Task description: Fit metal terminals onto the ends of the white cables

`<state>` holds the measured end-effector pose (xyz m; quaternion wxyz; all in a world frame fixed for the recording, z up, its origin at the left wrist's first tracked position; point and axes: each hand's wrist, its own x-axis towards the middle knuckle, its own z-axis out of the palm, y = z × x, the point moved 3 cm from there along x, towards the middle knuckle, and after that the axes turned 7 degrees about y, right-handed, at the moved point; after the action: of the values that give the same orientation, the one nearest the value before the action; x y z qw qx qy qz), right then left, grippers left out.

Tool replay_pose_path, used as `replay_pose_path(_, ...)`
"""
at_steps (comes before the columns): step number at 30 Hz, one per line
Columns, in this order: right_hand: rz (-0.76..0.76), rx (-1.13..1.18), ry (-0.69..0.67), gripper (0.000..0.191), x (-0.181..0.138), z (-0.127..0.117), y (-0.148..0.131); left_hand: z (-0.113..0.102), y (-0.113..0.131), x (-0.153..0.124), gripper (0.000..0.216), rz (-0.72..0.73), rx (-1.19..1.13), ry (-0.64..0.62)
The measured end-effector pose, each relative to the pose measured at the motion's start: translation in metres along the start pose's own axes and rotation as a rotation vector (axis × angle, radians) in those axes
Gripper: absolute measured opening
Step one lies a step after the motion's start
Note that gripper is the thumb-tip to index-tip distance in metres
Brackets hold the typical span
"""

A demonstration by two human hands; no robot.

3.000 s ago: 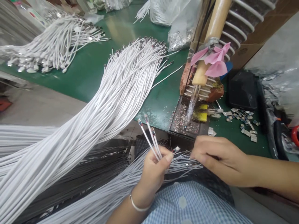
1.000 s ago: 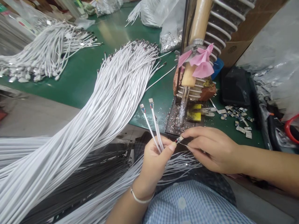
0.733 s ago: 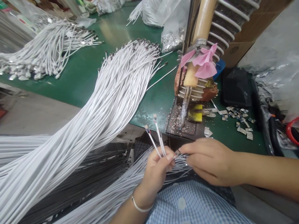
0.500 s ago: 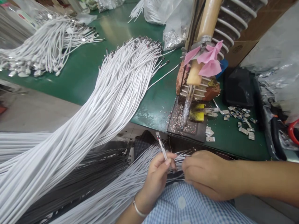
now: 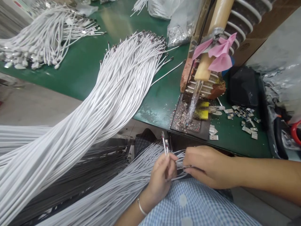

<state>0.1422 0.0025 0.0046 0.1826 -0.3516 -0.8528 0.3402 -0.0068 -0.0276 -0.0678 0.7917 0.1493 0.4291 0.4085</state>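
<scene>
Pinched upright between the thumb and fingers of my left hand [image 5: 163,169] are white cables [image 5: 165,146], their small metal-tipped ends pointing up. My right hand [image 5: 209,166] is closed just to the right, its curled fingertips at the ends of a bundle of white cables [image 5: 131,175] lying by my lap. Whatever those fingertips grip is hidden. Beyond both hands, a soldering iron [image 5: 204,69] with a wooden handle is fixed tip-down, tied with pink cloth [image 5: 221,56]. Its tip hangs over a dark pad [image 5: 204,131] strewn with solder bits.
A large sheaf of white cables [image 5: 117,84] drapes over the green table [image 5: 77,81]. Another cable pile [image 5: 47,40] lies far left. Small metal connector pieces [image 5: 246,117] are scattered right of a yellow sponge [image 5: 202,113]. A black box [image 5: 243,88] stands behind them.
A second cable end now shows beside the first in my left hand. My right hand has shifted slightly, its thumb now lower and apart from the knuckles. The view has tilted a little.
</scene>
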Motion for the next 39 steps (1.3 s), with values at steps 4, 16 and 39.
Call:
replay_pose_path(4, -0.125, -0.113, -0.02, 0.019, -0.002, 0.011, -0.004, 0.017, 0.004, 0.009, 0.021, -0.068, -0.163, 0.094)
replay_pose_path(16, -0.1, -0.234, -0.069, 0.017, -0.005, 0.026, -0.004, 0.04, -0.005, 0.016, 0.023, -0.139, -0.176, 0.2)
replay_pose_path(39, 0.306, 0.291, 0.023, 0.014, 0.007, -0.005, 0.011, -0.032, -0.009, 0.002, 0.028, 0.042, 0.129, 0.202)
